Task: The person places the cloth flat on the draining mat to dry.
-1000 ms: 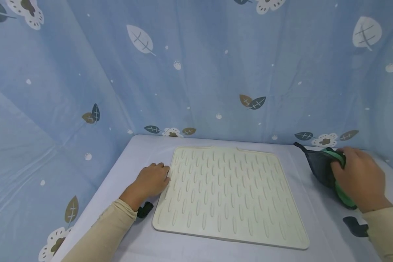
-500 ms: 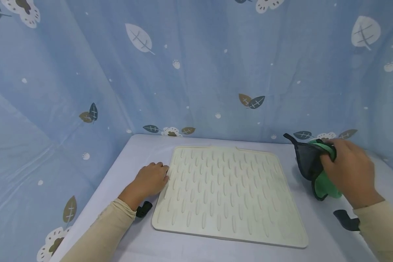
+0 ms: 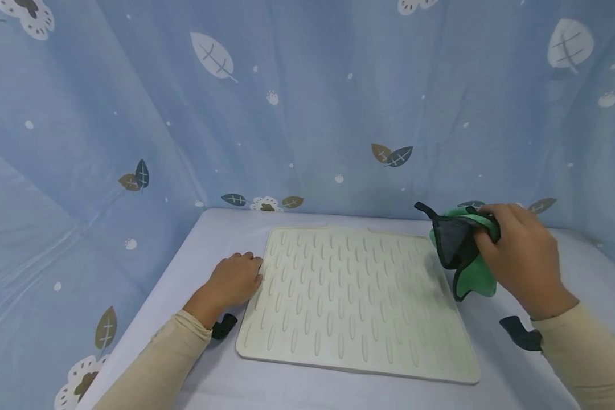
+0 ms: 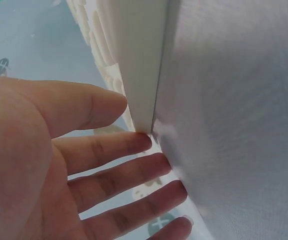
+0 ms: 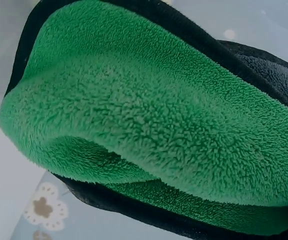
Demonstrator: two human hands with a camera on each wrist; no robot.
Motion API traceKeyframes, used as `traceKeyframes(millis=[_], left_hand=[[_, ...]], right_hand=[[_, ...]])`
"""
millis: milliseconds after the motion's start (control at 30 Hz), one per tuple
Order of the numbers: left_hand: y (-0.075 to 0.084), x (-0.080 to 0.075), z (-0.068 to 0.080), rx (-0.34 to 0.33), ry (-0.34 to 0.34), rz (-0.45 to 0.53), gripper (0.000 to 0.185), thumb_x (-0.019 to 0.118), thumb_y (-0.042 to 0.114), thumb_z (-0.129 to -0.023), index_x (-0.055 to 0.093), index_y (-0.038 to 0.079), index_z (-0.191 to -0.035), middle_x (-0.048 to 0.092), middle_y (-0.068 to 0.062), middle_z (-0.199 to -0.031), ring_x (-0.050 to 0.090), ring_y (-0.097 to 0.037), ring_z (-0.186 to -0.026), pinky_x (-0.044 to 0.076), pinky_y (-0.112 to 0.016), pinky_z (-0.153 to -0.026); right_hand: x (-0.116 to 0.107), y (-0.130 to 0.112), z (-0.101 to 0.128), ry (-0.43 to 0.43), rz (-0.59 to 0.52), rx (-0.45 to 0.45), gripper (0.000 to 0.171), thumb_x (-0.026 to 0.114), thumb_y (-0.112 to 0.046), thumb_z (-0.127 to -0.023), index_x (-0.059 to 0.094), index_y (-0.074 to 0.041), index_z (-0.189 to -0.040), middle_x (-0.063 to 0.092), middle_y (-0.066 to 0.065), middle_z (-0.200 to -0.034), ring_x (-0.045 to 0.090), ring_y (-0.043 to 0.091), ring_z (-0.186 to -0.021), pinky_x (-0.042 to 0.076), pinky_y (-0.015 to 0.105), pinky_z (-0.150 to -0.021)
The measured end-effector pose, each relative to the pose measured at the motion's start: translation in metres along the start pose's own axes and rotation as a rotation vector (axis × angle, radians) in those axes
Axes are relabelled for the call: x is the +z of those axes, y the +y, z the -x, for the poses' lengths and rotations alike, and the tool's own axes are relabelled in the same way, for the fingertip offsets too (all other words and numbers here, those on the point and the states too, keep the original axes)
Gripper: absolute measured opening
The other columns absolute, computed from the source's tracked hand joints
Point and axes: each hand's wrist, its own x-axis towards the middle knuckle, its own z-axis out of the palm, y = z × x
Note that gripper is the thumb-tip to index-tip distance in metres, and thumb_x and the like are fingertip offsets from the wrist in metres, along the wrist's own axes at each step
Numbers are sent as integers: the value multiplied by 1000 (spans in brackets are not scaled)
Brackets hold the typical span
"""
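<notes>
Green cloth (image 3: 463, 250) hangs gripped in right hand (image 3: 520, 259), above mat's (image 3: 353, 296) edge

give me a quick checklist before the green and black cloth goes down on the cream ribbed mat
1. Right hand grips the green fleece cloth with black trim: ok.
2. Cloth lifted off the white table: ok.
3. Left hand touches the left edge of the cream ribbed silicone mat, fingers straight: ok.
4. Mat lies flat: ok.
5. Mat surface bare: ok.
6. Cloth clean or damp: cannot tell.
</notes>
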Motion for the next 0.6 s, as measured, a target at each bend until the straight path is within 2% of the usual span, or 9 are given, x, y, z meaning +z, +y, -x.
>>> traceKeyframes(millis=[267,600], left_hand=[[0,-1,0,4,5,-4,38,63,23,-98,65,-1,-127,68,-15,-108,66,-31,-96,57,-46,-80],[0,0,-1,5,19,-8,37,64,24,-97,66,-1,-124,69,-15,-105,67,-30,-92,57,-45,-79]], right_hand=[[4,-24,-7,27,-56,-11,28,66,2,-87,62,10,-114,62,30,-109,59,47,-98,49,63,-74],[15,-51,-9,46,-117,-83,26,68,1,-88,62,7,-113,63,26,-106,66,40,-74,55,58,-62]])
